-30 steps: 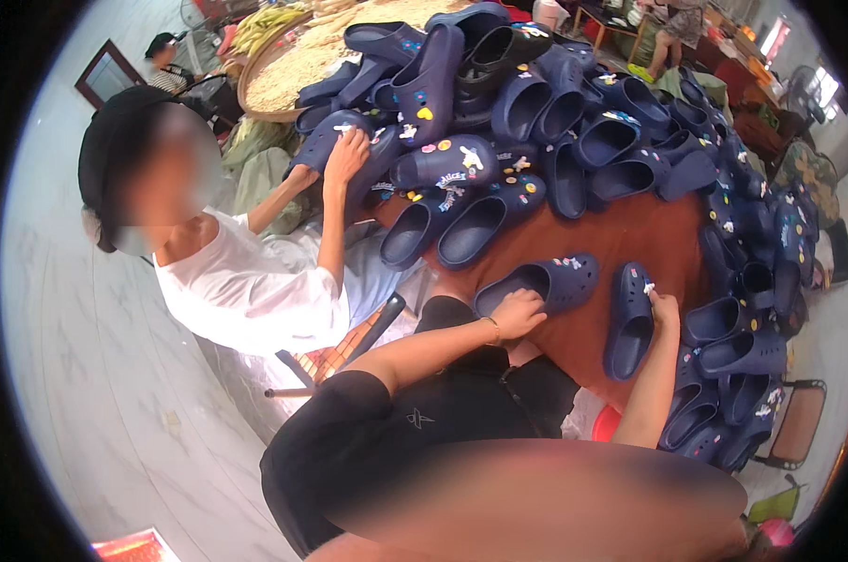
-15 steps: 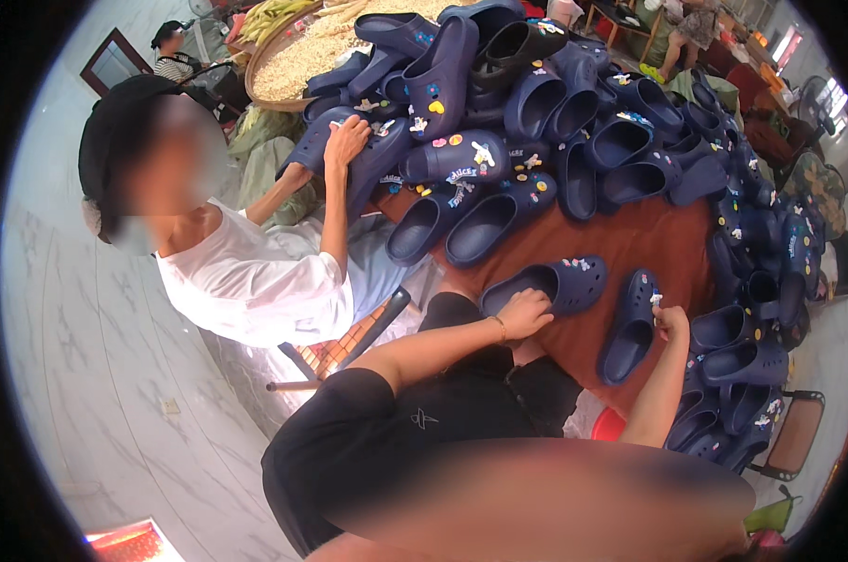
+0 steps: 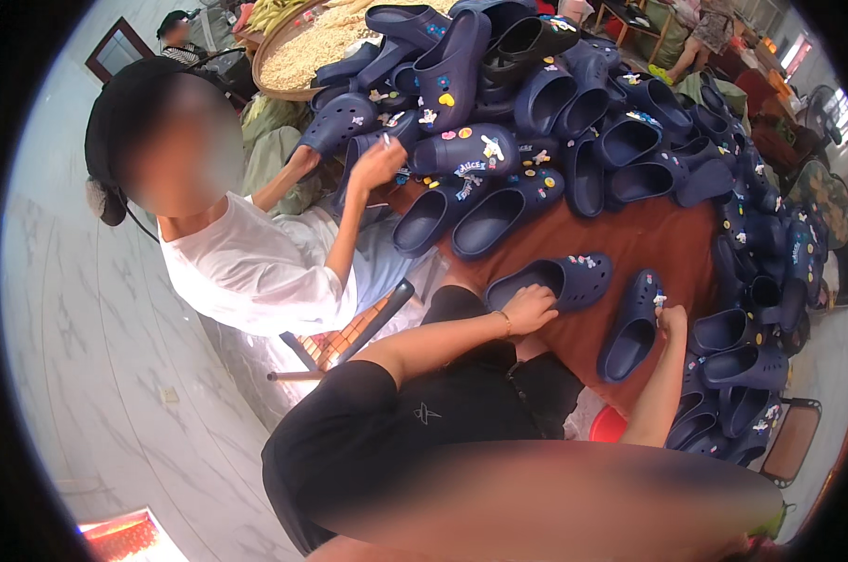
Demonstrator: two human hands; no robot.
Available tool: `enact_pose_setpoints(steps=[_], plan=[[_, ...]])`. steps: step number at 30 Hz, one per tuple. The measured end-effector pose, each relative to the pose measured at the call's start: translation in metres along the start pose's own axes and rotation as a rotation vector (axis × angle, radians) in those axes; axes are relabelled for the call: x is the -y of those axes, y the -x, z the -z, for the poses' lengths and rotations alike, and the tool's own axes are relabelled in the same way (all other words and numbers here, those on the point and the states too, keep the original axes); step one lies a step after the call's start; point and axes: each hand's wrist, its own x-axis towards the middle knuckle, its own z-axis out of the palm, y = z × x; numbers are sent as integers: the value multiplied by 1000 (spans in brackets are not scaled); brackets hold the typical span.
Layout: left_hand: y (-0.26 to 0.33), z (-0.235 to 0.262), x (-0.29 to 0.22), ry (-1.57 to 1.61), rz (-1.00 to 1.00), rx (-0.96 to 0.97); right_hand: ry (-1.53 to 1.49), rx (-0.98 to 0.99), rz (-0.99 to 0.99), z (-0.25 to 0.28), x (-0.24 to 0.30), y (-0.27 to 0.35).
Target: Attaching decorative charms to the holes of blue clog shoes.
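A navy clog (image 3: 583, 284) with small charms on its top lies on the brown cloth (image 3: 621, 239). My left hand (image 3: 529, 309) is closed over its near edge, fingers curled. To its right is a second navy clog (image 3: 627, 345), toe pointing away. My right hand (image 3: 670, 321) pinches a small white charm (image 3: 660, 302) at that clog's right side, near the toe. Whether the charm is fixed in a hole cannot be made out. Two decorated clogs (image 3: 499, 220) lie just beyond, next to the pile.
Navy clogs (image 3: 630, 140) are heaped at the far side and down the right. A co-worker sits at left; one hand (image 3: 302, 161) steadies a clog, the other hand (image 3: 379, 164) holds something small and white. A round basket (image 3: 297, 56) stands behind. Below the cloth sits a red container (image 3: 609, 426).
The co-worker's nearer hand has come off the clog and moved right, while that clog has risen and turned. My hands keep their places; charms on the left clog show more plainly.
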Motion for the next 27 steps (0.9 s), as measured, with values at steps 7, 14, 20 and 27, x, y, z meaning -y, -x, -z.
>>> enact_pose_setpoints(steps=[7,14,20,27], plan=[[-2,2,-1,-21,7,-29,115,-324,159,-3,-24,-8],[-16,0,3,165,89,-115,-779,-302,664,-13,-17,39],[-22,-7,6,682,343,-22,-803,0,733,-68,33,122],[-22,0,11,979,372,122,-679,92,674,-108,63,144]])
